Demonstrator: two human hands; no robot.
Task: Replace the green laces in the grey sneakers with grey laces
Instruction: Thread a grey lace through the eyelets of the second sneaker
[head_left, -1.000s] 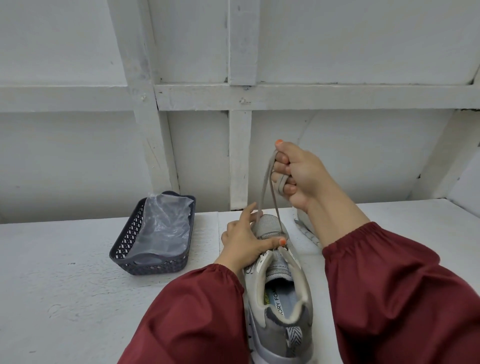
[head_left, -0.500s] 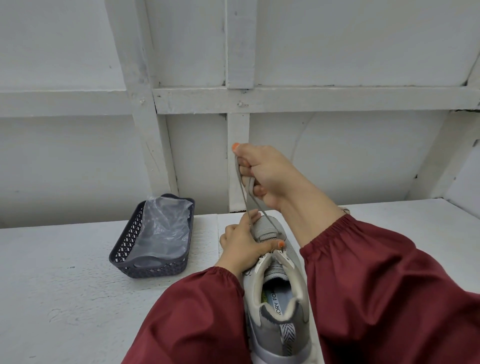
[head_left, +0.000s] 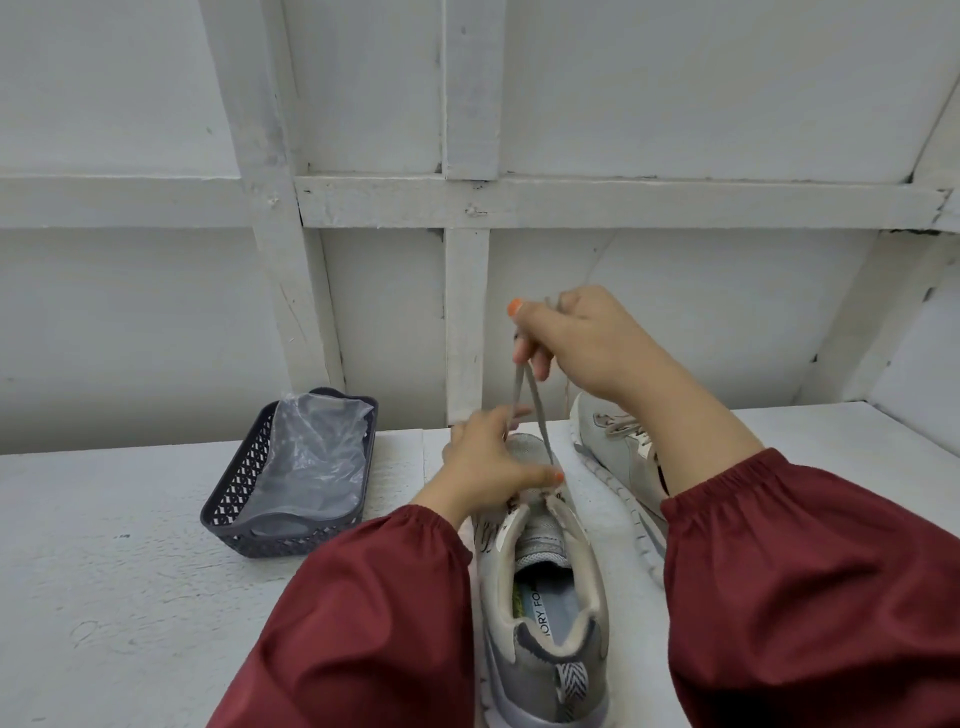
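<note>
My right grip (head_left: 587, 343) is clamped on the lace (head_left: 524, 405). Both grey strands are pinched together and drawn up taut above the sneaker (head_left: 545, 623). My left grip (head_left: 488, 467) is curled over the sneaker's forefoot, thumb laid across the top by the eyelets, pinning it to the desk (head_left: 104, 571). The sneaker stands straight ahead of me, heel nearest, toe away.

The lace is flat woven tape, soft and limp, and holds a line only under pull. I judge it best taken near its tips, the stiffest part for threading, though they are hidden in my fist. The sneaker looks light, with a mesh upper that gives under the fingers, a padded collar and a rubbery sole. It would likely skid on the painted desk unless held down at the forefoot.

The other sneaker (head_left: 618, 452) lies just right of the sneaker, partly behind my forearm. Well left of the sneaker sits a dark lattice basket (head_left: 244, 499) holding a crinkled clear bag (head_left: 311, 457). No green lace shows.
</note>
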